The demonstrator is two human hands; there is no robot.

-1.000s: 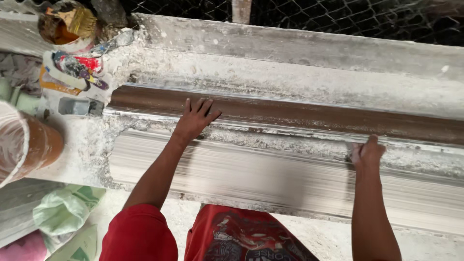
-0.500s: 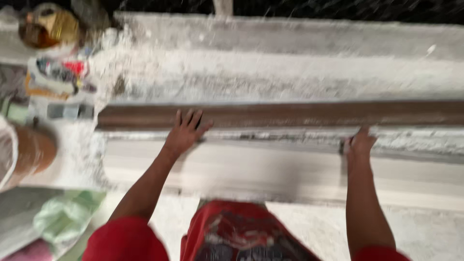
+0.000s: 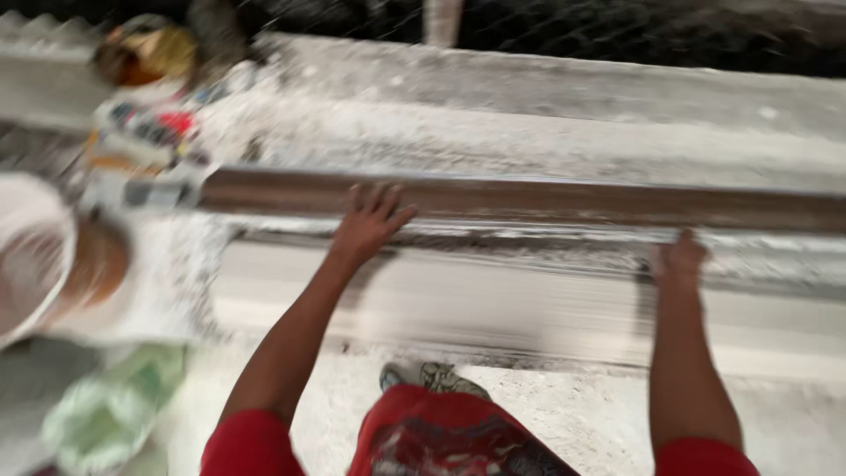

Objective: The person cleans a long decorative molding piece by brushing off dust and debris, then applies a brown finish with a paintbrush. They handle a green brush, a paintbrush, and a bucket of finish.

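The long brown bar (image 3: 546, 201) ran left to right across the white-dusted surface (image 3: 529, 132); the left hand (image 3: 368, 225) lay spread flat on its near edge, the right hand (image 3: 680, 257) (blurred, grip unclear) just nearer.

Both my arms reach forward, red sleeves at the shoulders. My left hand (image 3: 370, 225) lies flat, palm down, fingers spread. My right hand (image 3: 680, 258) is curled, fingers bent under.
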